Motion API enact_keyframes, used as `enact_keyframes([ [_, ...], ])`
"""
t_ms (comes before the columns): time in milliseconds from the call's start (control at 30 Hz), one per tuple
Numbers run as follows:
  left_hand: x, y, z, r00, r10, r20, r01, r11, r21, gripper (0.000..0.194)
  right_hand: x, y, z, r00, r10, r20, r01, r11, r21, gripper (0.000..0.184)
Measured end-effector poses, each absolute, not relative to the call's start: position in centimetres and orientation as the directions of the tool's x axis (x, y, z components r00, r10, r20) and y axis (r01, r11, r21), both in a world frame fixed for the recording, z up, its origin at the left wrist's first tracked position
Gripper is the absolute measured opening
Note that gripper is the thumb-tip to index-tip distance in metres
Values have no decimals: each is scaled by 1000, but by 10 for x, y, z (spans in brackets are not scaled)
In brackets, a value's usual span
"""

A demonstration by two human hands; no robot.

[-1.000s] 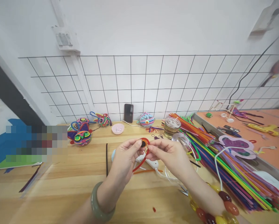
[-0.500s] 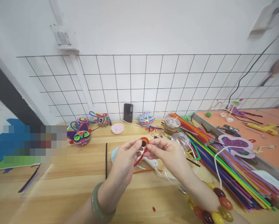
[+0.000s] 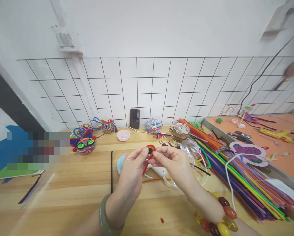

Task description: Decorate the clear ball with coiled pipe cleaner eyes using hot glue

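Observation:
My left hand [image 3: 132, 170] and my right hand [image 3: 173, 164] meet over the wooden table [image 3: 70, 193]. Together they pinch a small coiled disc [image 3: 150, 150] with a black centre and an orange and red rim. A red pipe cleaner [image 3: 145, 167] trails down from the disc between my hands. Both hands have their fingertips closed on it. Under my hands lies a white glue gun [image 3: 159, 170], and a pale blue ball [image 3: 121, 163] sits just left of my left hand.
A heap of coloured pipe cleaners [image 3: 235, 170] fills the right side. A glass jar [image 3: 180, 133], pink dish [image 3: 123, 135], phone [image 3: 135, 118] and colourful pipe-cleaner fish figures [image 3: 86, 142] stand along the wire grid. A black pipe cleaner [image 3: 111, 170] lies left.
Both hands have shifted slightly left and closer together around the disc; the red tail now hangs more steeply. The camera view has drifted a little.

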State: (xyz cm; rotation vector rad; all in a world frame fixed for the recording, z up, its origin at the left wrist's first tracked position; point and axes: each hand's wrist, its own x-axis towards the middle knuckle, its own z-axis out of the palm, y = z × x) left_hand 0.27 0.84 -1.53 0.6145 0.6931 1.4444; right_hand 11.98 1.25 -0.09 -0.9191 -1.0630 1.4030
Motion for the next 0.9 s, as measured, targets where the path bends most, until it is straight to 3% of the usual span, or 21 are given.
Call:
enact_keyframes([
  [433,1,10,-12,35,996,-86,-646,88,758,17,124,16,-5,-107,993,47,-296,13,-955,25],
  [900,-7,15,-11,91,992,-87,-581,124,804,18,127,27,-17,-185,982,-36,-348,-100,-932,25],
])
